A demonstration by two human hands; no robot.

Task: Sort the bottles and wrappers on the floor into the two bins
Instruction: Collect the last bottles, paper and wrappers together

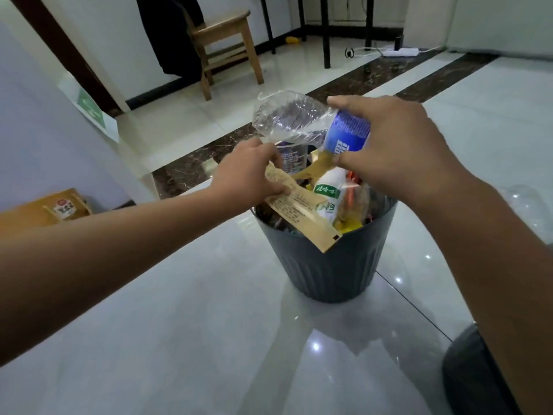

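Over the full grey bin (pixel 326 274) on the floor (pixel 185 324), the right hand (pixel 398 151) has its grip closed around a crushed clear bottle (pixel 293 118) at its blue label. The left hand (pixel 251 172) pinches a tan wrapper (pixel 302 209) that lies across the bin's rim. A white bottle (pixel 329 190) stands among the rubbish inside.
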